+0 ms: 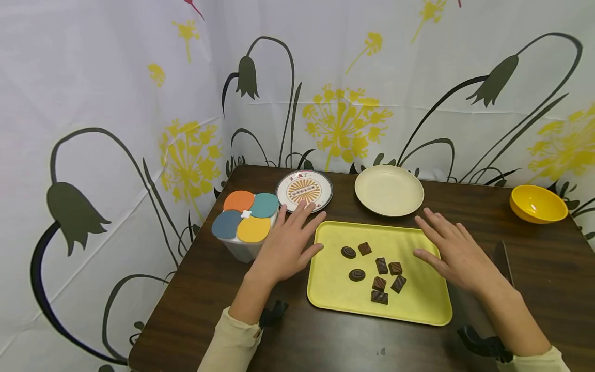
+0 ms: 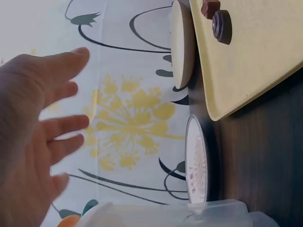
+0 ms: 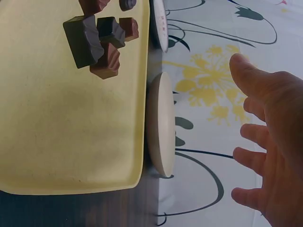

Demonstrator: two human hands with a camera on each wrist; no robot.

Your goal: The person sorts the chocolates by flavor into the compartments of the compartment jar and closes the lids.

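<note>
A yellow tray [image 1: 334, 289] lies on the dark wooden table with several chocolates on it, among them a round swirled chocolate [image 1: 357, 275] and a striped rectangular chocolate [image 1: 379, 297]. Over the tray's left edge hovers my left hand [image 1: 287, 243], fingers spread, holding nothing; it is nearest the lidded box [image 1: 246, 250] with coloured petals on top. My right hand [image 1: 457, 253] is held above the tray's right edge, its fingers spread and empty. In the right wrist view the chocolates [image 3: 83, 42] sit in a cluster toward the tray's far side.
Behind the tray stand a patterned white plate [image 1: 304, 190] and a cream plate [image 1: 389, 190]. A yellow bowl [image 1: 538, 204] sits at the back right. Partly hidden by my right arm is a knife [image 1: 503, 262]. A flower-printed curtain [image 1: 344, 67] hangs behind the table.
</note>
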